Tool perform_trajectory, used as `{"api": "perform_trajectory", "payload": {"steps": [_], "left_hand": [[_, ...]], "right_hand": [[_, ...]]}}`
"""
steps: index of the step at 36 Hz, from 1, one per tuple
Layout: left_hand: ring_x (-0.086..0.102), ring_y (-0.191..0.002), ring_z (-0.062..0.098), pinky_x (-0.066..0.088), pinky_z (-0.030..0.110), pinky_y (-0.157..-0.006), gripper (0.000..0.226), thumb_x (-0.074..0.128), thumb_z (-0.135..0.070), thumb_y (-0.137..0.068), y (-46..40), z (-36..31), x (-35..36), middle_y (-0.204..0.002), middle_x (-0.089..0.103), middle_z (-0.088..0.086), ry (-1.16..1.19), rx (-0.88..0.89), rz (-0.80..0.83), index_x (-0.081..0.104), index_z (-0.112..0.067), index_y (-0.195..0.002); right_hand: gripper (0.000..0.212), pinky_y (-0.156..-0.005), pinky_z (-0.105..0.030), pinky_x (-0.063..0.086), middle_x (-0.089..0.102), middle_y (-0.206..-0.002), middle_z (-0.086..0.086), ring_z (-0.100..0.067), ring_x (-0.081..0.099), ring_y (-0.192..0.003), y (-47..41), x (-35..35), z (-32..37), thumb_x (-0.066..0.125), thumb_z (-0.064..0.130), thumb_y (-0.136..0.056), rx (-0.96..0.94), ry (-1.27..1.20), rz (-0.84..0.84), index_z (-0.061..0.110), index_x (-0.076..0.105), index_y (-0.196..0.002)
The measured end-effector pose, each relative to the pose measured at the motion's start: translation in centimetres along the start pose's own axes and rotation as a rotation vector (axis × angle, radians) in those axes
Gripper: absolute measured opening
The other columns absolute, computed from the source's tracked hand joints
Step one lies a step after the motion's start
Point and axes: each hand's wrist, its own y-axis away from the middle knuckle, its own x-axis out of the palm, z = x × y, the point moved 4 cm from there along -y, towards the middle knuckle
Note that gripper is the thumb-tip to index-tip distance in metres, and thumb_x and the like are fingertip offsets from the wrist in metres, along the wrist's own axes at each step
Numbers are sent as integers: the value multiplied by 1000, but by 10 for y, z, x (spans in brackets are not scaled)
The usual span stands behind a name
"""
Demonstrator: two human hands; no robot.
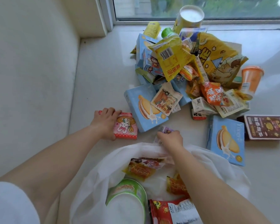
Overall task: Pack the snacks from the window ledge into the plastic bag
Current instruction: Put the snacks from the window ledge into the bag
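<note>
Pink packet [125, 126] lay under left hand [106, 122], fingers curled over its far edge. Bag [94, 180] mouth nearer body, rightward. Right hand [170, 139] pinched small purple packet [166, 129] at bag rim.

**Camera setup: single head view**

One camera only, worn on the person's head, wide-angle (edges bend noticeably). It looks forward and steeply down onto the window ledge [103, 65], toward the window [200, 7] at the top of frame. Close range: both forearms run in from the bottom edge, left hand [106, 122] and right hand [170, 139] sit mid-frame, the plastic bag [94, 180] fills the lower centre. No second view, so nothing overlaps.
</note>
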Motion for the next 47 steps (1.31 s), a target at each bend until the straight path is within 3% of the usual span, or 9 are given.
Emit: {"api": "perform_trajectory", "payload": {"steps": [8,12,16,19,25,31,39,43,47], "left_hand": [[38,-122,30,37,46,-97,106,74,-59,-56,59,27,-21,-131,36,8,145,-373,-134,22,-22,-140],[37,-122,34,41,47,-99,109,79,-56,-53,88,20,-56,-131,36,14,346,-476,-292,23,-17,-139],[35,-124,30,39,44,-103,113,78,-62,-53,117,-15,-83,-131,33,13,559,-391,-404,24,-16,-140],[40,-123,24,39,39,-102,114,79,-64,-52,141,-55,-92,-129,38,8,642,-255,-361,26,-17,-141],[40,-123,19,39,32,-104,119,74,-69,-52,152,-133,-52,-131,33,3,544,4,-111,19,-20,-145],[31,-126,24,35,36,-107,117,69,-70,-58,136,-172,-13,-133,27,7,402,115,-81,4,-32,-147],[25,-132,32,12,46,-115,116,67,-68,-62,122,-134,8,-140,26,14,9,6,-80,-5,-40,-148],[13,-143,32,8,46,-117,123,66,-73,-62,120,-128,7,-153,13,16,-19,-23,-13,-12,-35,-148],[-3,-146,31,-1,47,-117,106,58,-70,-73,124,-158,1,-158,-3,12,38,47,-11,-2,-30,-151]], "right_hand": [[45,-64,-20,41,57,-106,1,-14,54,-91,44,-55,12,70,25,-82,-353,-155,-14,13,47,-119],[41,-74,-24,43,59,-101,4,-13,57,-91,70,-85,4,71,20,-81,-459,-254,-6,16,49,-114],[45,-78,-26,48,63,-99,2,-11,61,-90,89,-103,-22,76,21,-76,-473,-313,4,12,53,-114],[48,-68,-20,47,63,-94,4,-11,61,-86,97,-108,-47,80,24,-72,-477,-155,-17,12,53,-110],[54,-61,-11,38,60,-97,2,-12,56,-85,110,-96,-101,85,21,-65,-464,80,-12,20,46,-102],[59,-72,-18,41,58,-104,9,-10,56,-94,121,-97,-148,80,35,-69,-469,225,30,31,40,-112],[58,-71,-19,40,57,-107,9,-13,58,-93,128,-130,-183,68,39,-72,-522,619,73,25,44,-123],[69,-70,-19,36,54,-112,5,-16,56,-98,133,-131,-194,44,62,-65,-599,888,139,24,44,-123],[63,-85,-22,43,52,-124,7,-14,52,-110,135,-122,-196,61,47,-77,-648,936,170,26,40,-133]]}}
